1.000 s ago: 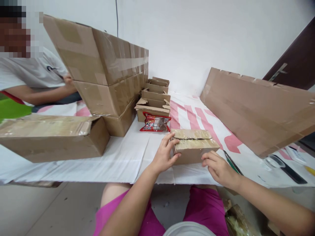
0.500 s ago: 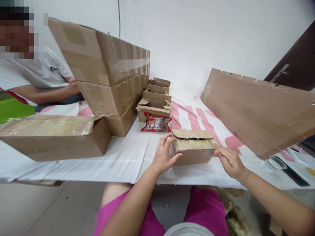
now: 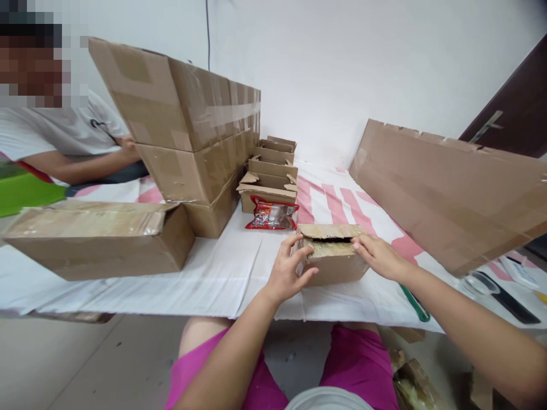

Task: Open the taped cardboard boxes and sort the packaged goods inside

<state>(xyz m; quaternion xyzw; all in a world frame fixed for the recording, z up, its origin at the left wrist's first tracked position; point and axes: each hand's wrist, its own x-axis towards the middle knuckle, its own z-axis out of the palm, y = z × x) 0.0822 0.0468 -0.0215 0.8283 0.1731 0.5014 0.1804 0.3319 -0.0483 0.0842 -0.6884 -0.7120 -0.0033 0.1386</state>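
Observation:
A small cardboard box lies in front of me near the table's edge, its top slit along the middle with a dark gap between the flaps. My left hand steadies its left end, fingers over the top and thumb along the front. At the right part of the gap, my right hand pinches the near flap, its fingertips partly tucked into the opening. Just behind the box is a red and clear snack packet, resting against an open carton. A green handle shows under my right forearm.
Stacked taped cartons rise on the left, with a long box before them. A large cardboard panel stands at right. Clear tape and a black object lie nearby. Someone in a white shirt sits left.
My right hand has moved left and slightly up from the box's right corner to the slit, and the gap looks wider. The green handle has come into view. My left hand stays put.

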